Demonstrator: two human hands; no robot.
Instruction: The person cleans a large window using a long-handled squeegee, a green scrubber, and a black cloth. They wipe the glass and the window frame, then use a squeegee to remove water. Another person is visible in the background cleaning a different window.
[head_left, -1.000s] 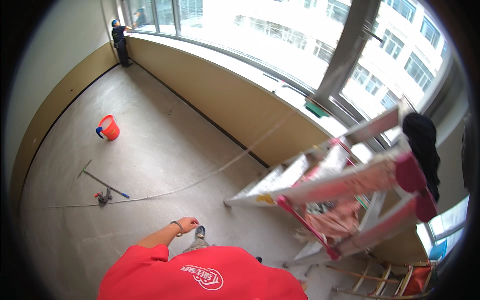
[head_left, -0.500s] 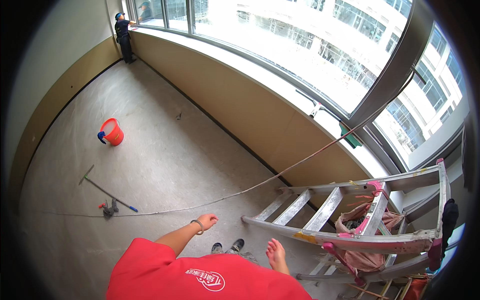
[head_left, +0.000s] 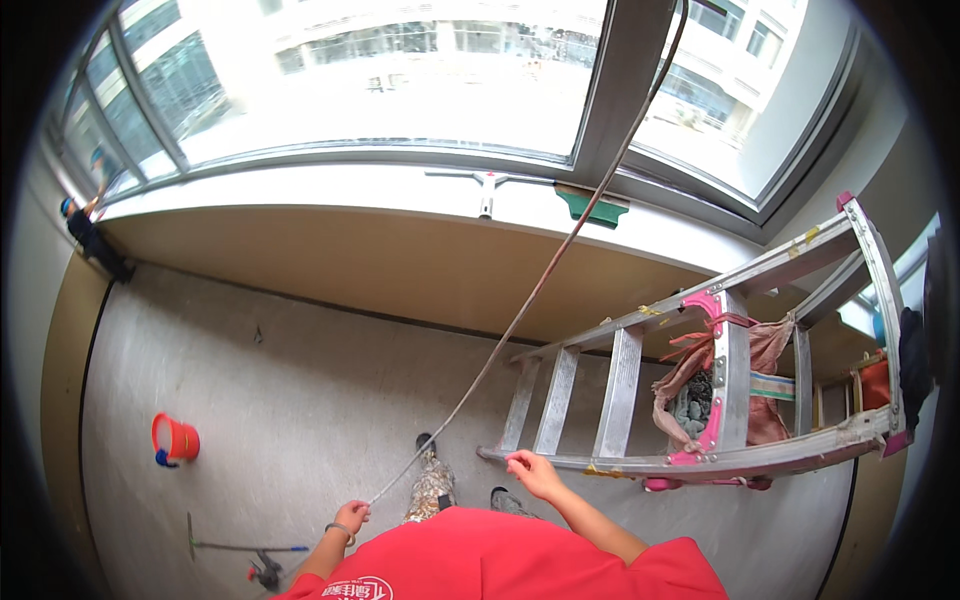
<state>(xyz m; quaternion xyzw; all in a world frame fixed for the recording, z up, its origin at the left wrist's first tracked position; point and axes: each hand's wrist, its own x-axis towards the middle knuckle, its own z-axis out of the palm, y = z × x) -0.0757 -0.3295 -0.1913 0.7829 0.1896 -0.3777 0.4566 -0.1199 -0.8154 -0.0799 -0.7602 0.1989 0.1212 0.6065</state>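
Observation:
My left hand [head_left: 352, 516], with a bracelet at its wrist, is closed around the lower part of a long, thin, reddish-grey cord [head_left: 520, 312]. From there the cord slants up to the right, past the sill to the window frame. Nothing shows in my right hand [head_left: 536, 474]; its fingers are loosely bent and apart. In the picture it overlaps the near rail of an aluminium stepladder [head_left: 622, 392], and I cannot tell whether it touches. A pink cloth bag [head_left: 768, 352] hangs at the ladder, with crumpled dark and pale stuff inside.
On the white sill [head_left: 345, 188] lie a squeegee [head_left: 487, 194] and a green-edged tool [head_left: 594, 206]. A red bucket [head_left: 176, 439] with a blue cloth stands left, near a long-handled tool [head_left: 245, 547] and a dark object [head_left: 266, 572]. A person [head_left: 92, 240] stands at the far-left window.
My view has turned right toward the window and ladder. My left hand has taken hold of the cord, which ran across to the floor before. My right hand has come beside the ladder's near rail.

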